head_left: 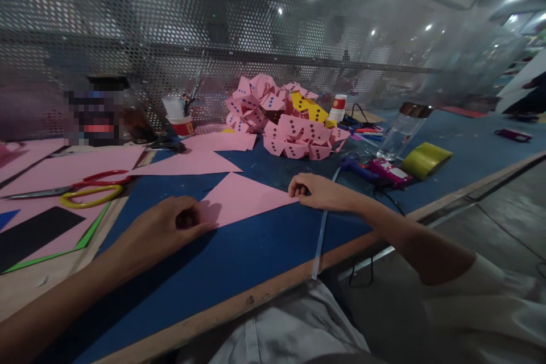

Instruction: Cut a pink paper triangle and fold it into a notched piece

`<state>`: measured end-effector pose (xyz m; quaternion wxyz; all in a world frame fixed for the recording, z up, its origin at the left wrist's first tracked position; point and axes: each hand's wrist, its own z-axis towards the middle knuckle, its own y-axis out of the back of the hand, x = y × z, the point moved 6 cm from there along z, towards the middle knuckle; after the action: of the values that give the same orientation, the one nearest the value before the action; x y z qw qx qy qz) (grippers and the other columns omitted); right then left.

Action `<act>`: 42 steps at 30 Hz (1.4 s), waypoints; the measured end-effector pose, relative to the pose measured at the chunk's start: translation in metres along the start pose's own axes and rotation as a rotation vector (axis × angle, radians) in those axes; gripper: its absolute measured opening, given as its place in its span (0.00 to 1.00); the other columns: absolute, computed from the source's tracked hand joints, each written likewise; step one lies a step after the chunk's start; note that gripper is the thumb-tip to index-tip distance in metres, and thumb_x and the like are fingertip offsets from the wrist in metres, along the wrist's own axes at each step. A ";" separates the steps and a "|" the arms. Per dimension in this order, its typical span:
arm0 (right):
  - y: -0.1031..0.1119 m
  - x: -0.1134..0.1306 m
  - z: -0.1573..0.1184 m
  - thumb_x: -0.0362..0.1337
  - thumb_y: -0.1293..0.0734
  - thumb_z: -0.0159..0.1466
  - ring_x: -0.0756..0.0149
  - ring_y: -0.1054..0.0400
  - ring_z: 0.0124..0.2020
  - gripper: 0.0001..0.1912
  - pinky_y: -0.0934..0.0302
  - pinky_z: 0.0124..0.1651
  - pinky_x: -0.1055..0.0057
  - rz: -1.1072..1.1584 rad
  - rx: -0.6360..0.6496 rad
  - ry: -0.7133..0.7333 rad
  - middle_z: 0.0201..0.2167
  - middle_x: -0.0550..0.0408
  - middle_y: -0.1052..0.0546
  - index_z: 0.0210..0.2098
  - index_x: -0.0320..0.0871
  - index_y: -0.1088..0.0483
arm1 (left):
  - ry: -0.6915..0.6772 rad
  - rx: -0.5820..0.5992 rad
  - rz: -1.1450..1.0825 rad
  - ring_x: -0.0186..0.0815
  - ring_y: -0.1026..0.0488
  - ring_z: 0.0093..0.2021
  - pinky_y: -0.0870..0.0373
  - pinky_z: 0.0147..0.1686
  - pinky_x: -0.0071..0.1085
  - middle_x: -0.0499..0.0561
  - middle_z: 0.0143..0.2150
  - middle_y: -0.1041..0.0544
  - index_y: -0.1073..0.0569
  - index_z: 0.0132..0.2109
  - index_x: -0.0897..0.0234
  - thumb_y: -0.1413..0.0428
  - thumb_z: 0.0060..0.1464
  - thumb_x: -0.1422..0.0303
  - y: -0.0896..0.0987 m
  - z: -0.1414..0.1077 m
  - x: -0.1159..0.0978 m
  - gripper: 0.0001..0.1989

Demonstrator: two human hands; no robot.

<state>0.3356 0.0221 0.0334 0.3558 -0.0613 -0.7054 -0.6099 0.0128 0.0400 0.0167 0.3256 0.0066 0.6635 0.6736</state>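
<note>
A pink paper triangle lies on the blue table mat, its peak pointing away from me. At its left corner, my left hand has curled fingers with the thumb along the paper's edge. My right hand pinches the narrow right corner between thumb and fingers. Just beyond lies another pointed pink sheet, with a further pink piece behind it. Folded pink paper shapes with dark square dots are heaped at the back, a yellow dotted one among them.
Red-and-yellow scissors lie on sheets at left, near a black sheet. A paper cup holds tools. At right stand a glass bottle, a yellow tape roll and a magenta device. A perforated metal screen rises behind.
</note>
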 end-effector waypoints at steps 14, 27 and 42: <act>0.013 0.010 -0.004 0.26 0.34 0.63 0.65 0.28 0.42 0.09 0.38 0.47 0.69 -0.002 -0.122 0.061 0.42 0.53 0.22 0.40 0.42 0.25 | -0.081 -0.053 0.054 0.39 0.28 0.29 0.36 0.28 0.31 0.49 0.29 0.23 0.26 0.32 0.59 0.41 0.57 0.41 0.000 -0.004 0.001 0.25; -0.030 0.064 0.026 0.34 0.28 0.69 0.61 0.29 0.45 0.04 0.41 0.48 0.67 -0.198 0.025 0.442 0.43 0.49 0.21 0.41 0.41 0.25 | -0.447 -0.123 0.043 0.39 0.26 0.37 0.32 0.37 0.34 0.51 0.37 0.21 0.21 0.41 0.58 0.44 0.69 0.54 -0.001 -0.014 -0.017 0.15; -0.038 0.068 0.019 0.36 0.36 0.75 0.58 0.30 0.47 0.09 0.46 0.48 0.63 -0.459 -0.034 0.516 0.45 0.45 0.21 0.44 0.40 0.25 | -0.427 -0.081 0.196 0.39 0.25 0.39 0.36 0.41 0.35 0.51 0.38 0.21 0.24 0.39 0.60 0.51 0.72 0.59 0.002 -0.020 -0.033 0.16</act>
<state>0.2573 0.0057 0.0420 0.3747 0.2493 -0.5774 -0.6812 0.0291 0.0071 0.0301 0.3914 0.2001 0.5482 0.7115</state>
